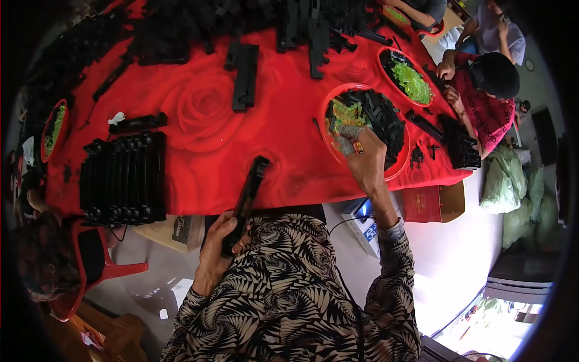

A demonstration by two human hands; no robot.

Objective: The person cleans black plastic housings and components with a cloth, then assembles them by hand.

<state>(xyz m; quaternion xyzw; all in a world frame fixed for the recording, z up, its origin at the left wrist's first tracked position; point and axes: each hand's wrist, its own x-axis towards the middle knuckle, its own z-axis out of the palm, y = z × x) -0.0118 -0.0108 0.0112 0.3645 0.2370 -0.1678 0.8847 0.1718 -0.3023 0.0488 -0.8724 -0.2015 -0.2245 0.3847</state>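
Note:
Upright in my left hand [218, 244] is a long, narrow black plastic part [249, 194], its lower end wrapped by my fingers near the table's front edge. My right hand [369, 158] dips into a round red basin [323, 125] at the right front of the table. Small black strips [389, 123] fill the basin's right side, and yellow-green translucent pieces [348, 113] lie at its left. Grey coverings wrap some of my right fingertips, which are pinched together over the yellow-green pieces; what they hold is too small to name.
A neat row of black parts [123, 178] sits at the left front, and one black part [244, 78] lies mid-table. Dark parts [187, 27] pile up along the back. A co-worker [491, 78] sits at right by another basin. A red chair [111, 274] stands at left.

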